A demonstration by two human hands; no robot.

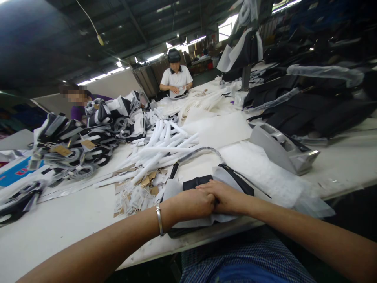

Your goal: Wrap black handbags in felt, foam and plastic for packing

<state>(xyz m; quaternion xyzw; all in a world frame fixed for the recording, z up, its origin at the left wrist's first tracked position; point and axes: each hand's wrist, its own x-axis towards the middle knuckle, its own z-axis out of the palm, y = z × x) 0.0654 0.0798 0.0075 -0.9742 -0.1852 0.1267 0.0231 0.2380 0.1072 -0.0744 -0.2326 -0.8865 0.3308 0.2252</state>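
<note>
On the table edge in front of me lies a black handbag (pixel 247 188), partly covered with thin white paper (pixel 173 189). Its plastic-wrapped handle arches up behind it. My left hand (pixel 196 202) is closed in a fist at the front of the bag, beside a black flap-like piece (pixel 196 182) with a small strap. Against it, my right hand (pixel 225 196) is closed too, its fingers overlapping the left knuckles. A bit of dark material shows between the hands; what exactly the fingers pinch is mostly hidden.
Loose paper tags (pixel 138 196) and white padded tubes (pixel 161 147) lie to the left. Wrapped bags (pixel 73 145) are heaped beyond. A grey tape dispenser (pixel 279 147), white sheets (pixel 219 127) and black bags (pixel 318 106) are at the right. Two co-workers are across the table.
</note>
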